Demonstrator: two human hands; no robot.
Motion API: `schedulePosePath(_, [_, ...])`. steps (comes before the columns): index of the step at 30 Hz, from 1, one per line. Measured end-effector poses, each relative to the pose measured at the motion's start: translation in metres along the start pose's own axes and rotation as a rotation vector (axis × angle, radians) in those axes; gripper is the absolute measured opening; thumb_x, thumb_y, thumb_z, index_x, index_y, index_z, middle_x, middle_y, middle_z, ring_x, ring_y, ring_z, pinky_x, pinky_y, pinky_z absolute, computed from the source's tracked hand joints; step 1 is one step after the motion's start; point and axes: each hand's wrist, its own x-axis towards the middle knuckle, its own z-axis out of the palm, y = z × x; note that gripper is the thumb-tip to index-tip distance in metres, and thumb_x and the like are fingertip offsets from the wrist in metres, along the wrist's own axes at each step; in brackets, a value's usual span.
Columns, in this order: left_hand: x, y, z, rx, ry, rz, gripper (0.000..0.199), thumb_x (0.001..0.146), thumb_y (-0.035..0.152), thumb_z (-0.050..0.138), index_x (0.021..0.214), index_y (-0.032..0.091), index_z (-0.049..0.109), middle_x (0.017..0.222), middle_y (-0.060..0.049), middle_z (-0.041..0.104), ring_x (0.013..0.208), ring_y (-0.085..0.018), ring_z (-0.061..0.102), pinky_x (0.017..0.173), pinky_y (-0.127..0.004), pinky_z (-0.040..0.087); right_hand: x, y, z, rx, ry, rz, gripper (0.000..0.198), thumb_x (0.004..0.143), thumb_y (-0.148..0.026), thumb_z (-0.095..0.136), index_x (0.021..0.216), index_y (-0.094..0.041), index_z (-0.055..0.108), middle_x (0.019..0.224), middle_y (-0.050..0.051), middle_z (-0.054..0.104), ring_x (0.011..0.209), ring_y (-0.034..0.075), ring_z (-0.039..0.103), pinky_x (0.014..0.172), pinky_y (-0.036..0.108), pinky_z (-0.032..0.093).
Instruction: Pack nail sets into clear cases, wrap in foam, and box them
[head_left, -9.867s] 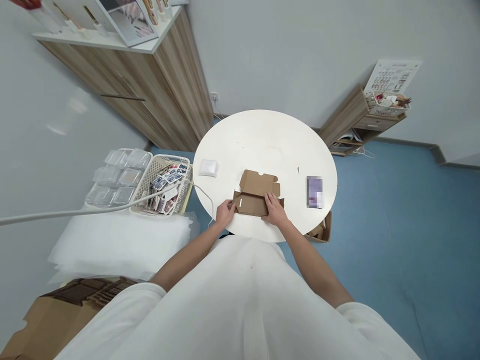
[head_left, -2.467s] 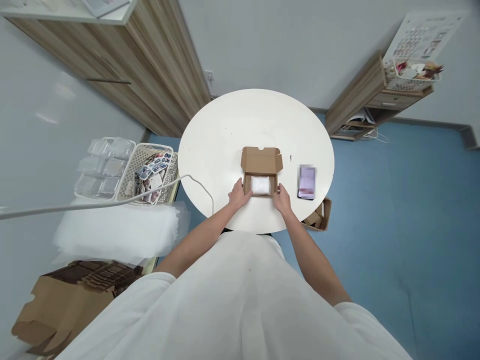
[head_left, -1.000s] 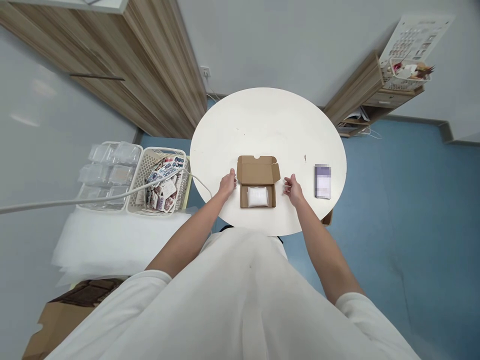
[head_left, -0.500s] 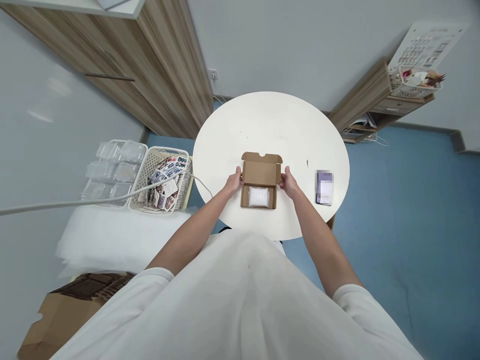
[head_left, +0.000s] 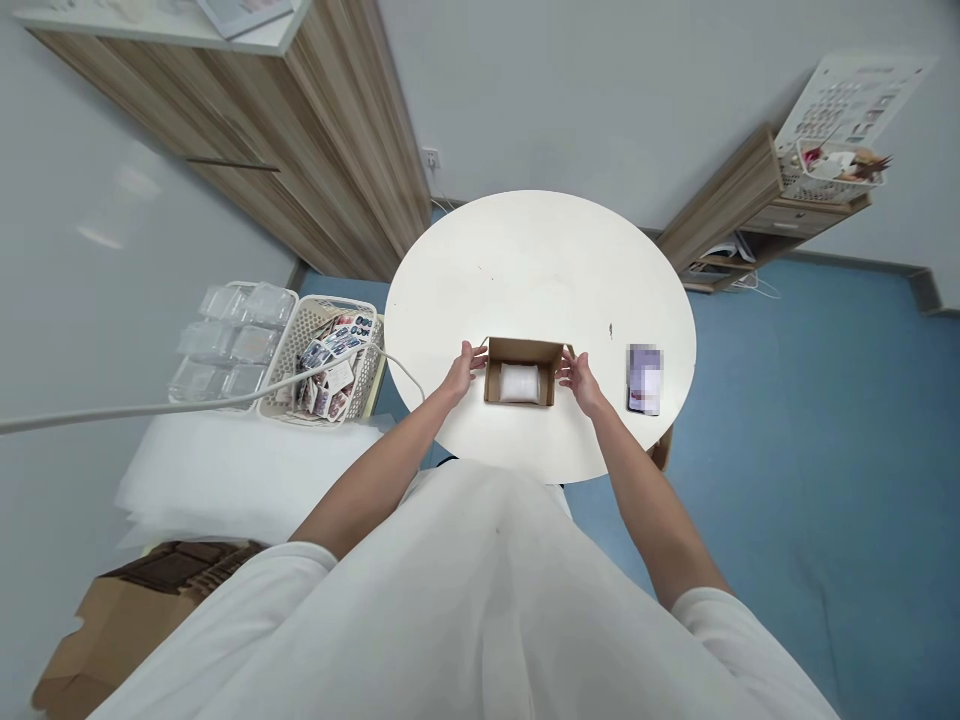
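A small brown cardboard mailer box (head_left: 493,398) stands on the round white table (head_left: 540,260), its lid raised nearly upright at the back. Inside lies a white wrapped packet (head_left: 520,383). Beside the box's left wall is my left hand (head_left: 464,372), fingers apart and pointing at the lid's side edge. On the other side my right hand (head_left: 579,382) has its fingers spread by the right wall and lid flap. Whether the fingertips touch the cardboard I cannot tell. Neither hand is closed around anything.
A phone (head_left: 644,380) lies at the table's right. To the left stand a white basket of printed cards (head_left: 319,360), clear plastic boxes (head_left: 232,340) and a white sheet stack (head_left: 247,475). A white cable (head_left: 187,405) crosses above them. Flattened cardboard (head_left: 112,630) sits lower left.
The box lid has tilted up from lying back to nearly upright, so its inner face looks foreshortened. Both hands have stayed at the sides, their fingers now more spread.
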Motion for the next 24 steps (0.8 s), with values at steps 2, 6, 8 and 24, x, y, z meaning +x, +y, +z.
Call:
schedulePosePath(2, [-0.006,-0.002,0.000,0.003,-0.013,0.001,0.076,0.084,0.062,-0.002,0.128,0.022,0.045,0.123,-0.009,0.056,0.114,-0.024,0.050,0.088,-0.039,0.039,-0.009,0.002,-0.002,-0.042,-0.040,0.006,0.072,0.083,-0.064,0.002,0.121,-0.027,0.052,0.097,0.004,0.058,0.081,0.015,0.058,0.067,0.026,0.045])
schedulePosePath(6, [-0.016,-0.003,0.001,0.076,-0.035,-0.018,0.071,0.085,0.062,0.006,0.119,0.023,0.054,0.126,-0.007,0.054,0.113,-0.022,0.050,0.087,-0.035,0.041,-0.026,0.003,-0.001,-0.111,-0.068,0.006,0.066,0.086,-0.061,0.009,0.122,-0.026,0.052,0.108,0.005,0.058,0.087,0.017,0.058,0.073,0.030,0.046])
schedulePosePath(8, [-0.021,-0.005,0.003,0.138,-0.059,-0.028,0.064,0.085,0.061,0.014,0.117,0.023,0.055,0.125,-0.007,0.054,0.108,-0.021,0.052,0.085,-0.032,0.043,-0.035,0.006,0.001,-0.152,-0.079,0.016,0.060,0.087,-0.060,0.018,0.122,-0.025,0.052,0.112,0.007,0.057,0.088,0.018,0.058,0.075,0.031,0.047])
schedulePosePath(24, [-0.052,-0.043,0.024,1.026,0.011,0.271,0.044,0.080,0.040,0.049,0.122,0.030,0.045,0.135,-0.009,0.038,0.124,-0.029,0.032,0.097,-0.046,0.028,-0.075,0.043,0.050,-0.794,0.090,-0.049,0.053,0.079,-0.047,0.050,0.125,-0.024,0.041,0.126,0.011,0.039,0.113,0.025,0.044,0.092,0.040,0.040])
